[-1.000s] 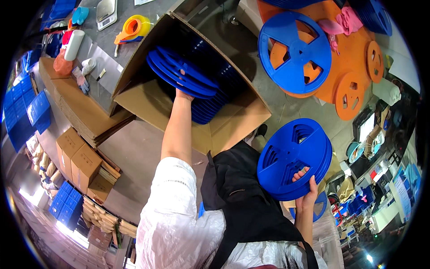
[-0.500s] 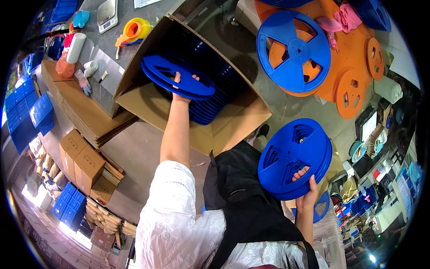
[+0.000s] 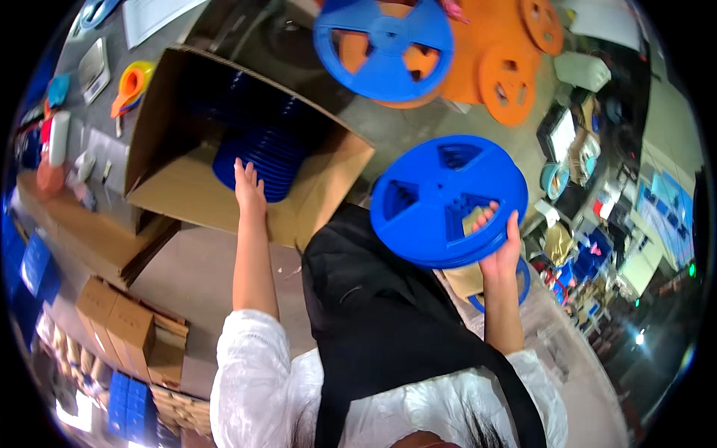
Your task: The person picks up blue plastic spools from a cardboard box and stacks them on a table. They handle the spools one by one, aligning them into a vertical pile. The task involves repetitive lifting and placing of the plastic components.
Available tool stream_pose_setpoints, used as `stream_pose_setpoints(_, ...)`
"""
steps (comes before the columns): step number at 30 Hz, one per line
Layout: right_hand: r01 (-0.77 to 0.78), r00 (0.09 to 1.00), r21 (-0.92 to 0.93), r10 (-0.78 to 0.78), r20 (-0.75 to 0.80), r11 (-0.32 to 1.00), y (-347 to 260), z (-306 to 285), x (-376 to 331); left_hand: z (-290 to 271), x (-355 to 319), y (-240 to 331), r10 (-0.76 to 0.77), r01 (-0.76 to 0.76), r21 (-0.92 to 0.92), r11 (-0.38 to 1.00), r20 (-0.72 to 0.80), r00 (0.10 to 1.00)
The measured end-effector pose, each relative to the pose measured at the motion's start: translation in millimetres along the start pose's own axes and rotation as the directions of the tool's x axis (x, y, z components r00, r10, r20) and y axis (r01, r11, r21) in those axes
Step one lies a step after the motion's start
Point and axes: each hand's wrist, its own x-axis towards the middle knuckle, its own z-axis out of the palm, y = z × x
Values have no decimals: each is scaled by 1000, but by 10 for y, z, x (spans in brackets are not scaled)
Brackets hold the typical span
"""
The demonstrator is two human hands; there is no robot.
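Several blue plastic reels [image 3: 258,164] are stacked in rows inside an open cardboard box [image 3: 175,175], whose depth is dark. In front of the nearest row, my left hand [image 3: 251,190] is open with its fingers spread and nothing in it. Whether a fingertip touches the reels I cannot tell. On the right, my right hand [image 3: 502,243] grips a stack of blue reels [image 3: 418,224] by the edge, its fingers reaching through a cut-out. That stack is tilted, its spoked face upward, beside my black apron [image 3: 373,299].
A large blue reel [image 3: 388,37] lies over orange reels, with another orange reel [image 3: 508,84] beside them. Left of the box, a grey table holds a scale [image 3: 94,71] and a yellow-orange tape dispenser [image 3: 133,86]. Closed cartons [image 3: 119,328] and flattened cardboard [image 3: 89,224] stand at the left.
My left hand has let go of the blue reels it held at the box and drawn back, fingers spread. My right hand has brought its stack higher and closer to the box. The whole view has shifted.
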Motion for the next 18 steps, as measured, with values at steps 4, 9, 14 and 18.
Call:
stream_pose_setpoints(4,1,999,-2,-1,-54,1000,-218,130,-16,377,-968,-112,134,-409,429,805,540,831)
stream_pose_setpoints(9,-57,985,33,50,168,998,-384,133,-64,1186,-2322,62,-91,-937,244,249,969,228)
stream_pose_setpoints(14,-109,951,23,97,295,994,-572,24,-254,1141,-2582,-194,-98,-954,171,245,984,151)
stream_pose_setpoints(18,-99,923,23,84,375,995,-738,-341,-396,1173,-2801,-308,164,-889,67,454,974,157)
